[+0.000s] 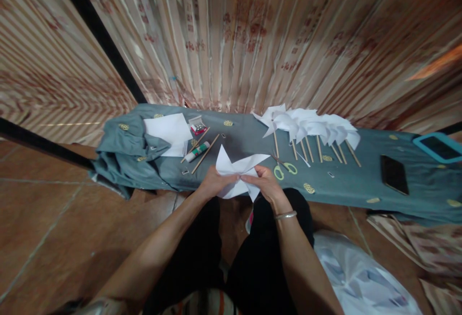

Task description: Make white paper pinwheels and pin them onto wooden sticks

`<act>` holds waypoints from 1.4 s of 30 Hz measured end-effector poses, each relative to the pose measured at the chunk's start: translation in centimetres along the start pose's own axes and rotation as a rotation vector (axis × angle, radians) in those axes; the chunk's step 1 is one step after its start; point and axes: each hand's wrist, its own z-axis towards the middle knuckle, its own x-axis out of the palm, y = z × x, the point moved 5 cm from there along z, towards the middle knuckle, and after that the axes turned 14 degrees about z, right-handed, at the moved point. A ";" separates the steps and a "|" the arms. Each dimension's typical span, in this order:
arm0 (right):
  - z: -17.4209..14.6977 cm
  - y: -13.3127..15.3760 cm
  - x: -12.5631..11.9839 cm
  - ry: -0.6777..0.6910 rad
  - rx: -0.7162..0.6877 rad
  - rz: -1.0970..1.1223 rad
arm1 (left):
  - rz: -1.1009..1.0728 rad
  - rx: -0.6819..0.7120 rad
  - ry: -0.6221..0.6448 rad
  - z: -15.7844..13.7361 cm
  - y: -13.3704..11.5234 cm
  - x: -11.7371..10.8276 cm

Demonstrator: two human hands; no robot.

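Observation:
Both hands hold a white paper pinwheel (pixel 234 166) above the near edge of the cloth-covered bench, over my lap. My left hand (pixel 215 180) grips its left side, with the thumb pressed near the centre. On the right side, my right hand (pixel 266 182) pinches the paper, its thumb also close to the centre. The fingers behind the paper are hidden. Green-handled scissors (pixel 284 168) lie just right of the pinwheel. To its left are a glue stick (pixel 197 152) and thin wooden sticks (pixel 205 154).
Several pinwheels on sticks (pixel 310 124) lie in a row at the back right. White paper sheets (pixel 169 134) and a small box of pins (pixel 198 126) are on the left. A dark phone (pixel 394 174) and a blue-framed device (pixel 440 147) lie right. A plastic bag (pixel 361 271) stands on the floor.

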 end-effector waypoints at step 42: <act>1.8 -0.8 -0.7 -0.066 -0.028 -0.084 | 0.289 0.072 -0.050 2.0 0.4 -0.8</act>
